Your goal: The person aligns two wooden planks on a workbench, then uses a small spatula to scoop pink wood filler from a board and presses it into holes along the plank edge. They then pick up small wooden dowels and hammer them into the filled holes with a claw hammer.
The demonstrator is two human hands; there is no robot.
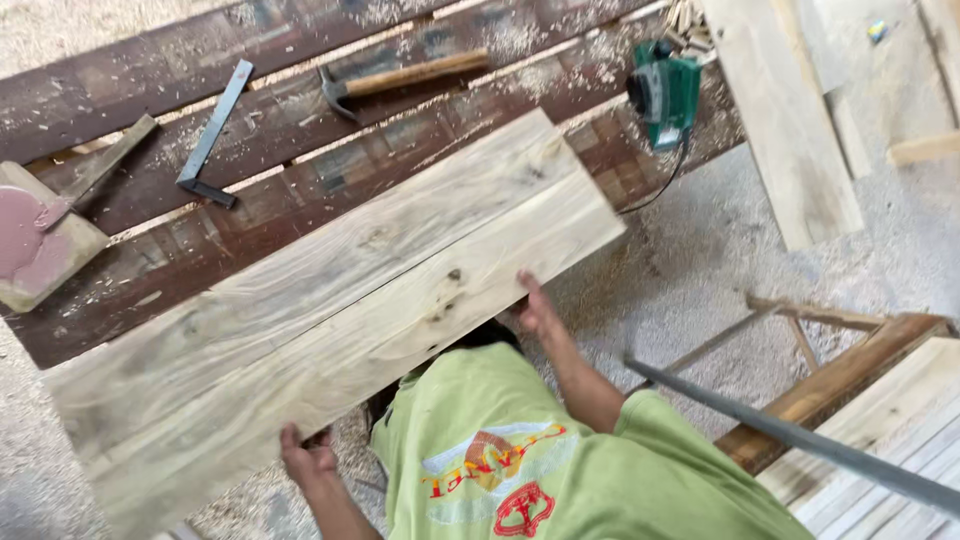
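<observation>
A wide pale wooden panel (340,290), made of boards joined edge to edge, lies slantwise on a dark plank workbench (150,70). My left hand (308,460) grips the panel's near edge at its lower left part, fingers curled under it. My right hand (535,310) holds the same near edge further right, close to the panel's right end, with the thumb on top. My green shirt (560,470) fills the bottom of the view below the panel.
On the bench behind the panel lie a hammer (400,78), a metal try square (212,135) and a green electric planer (663,92) with its cord. A wooden block with a pink patch (35,240) sits at left. Planks (790,120), a wooden frame (840,380) and a grey metal bar (800,440) are at right on sawdust-covered ground.
</observation>
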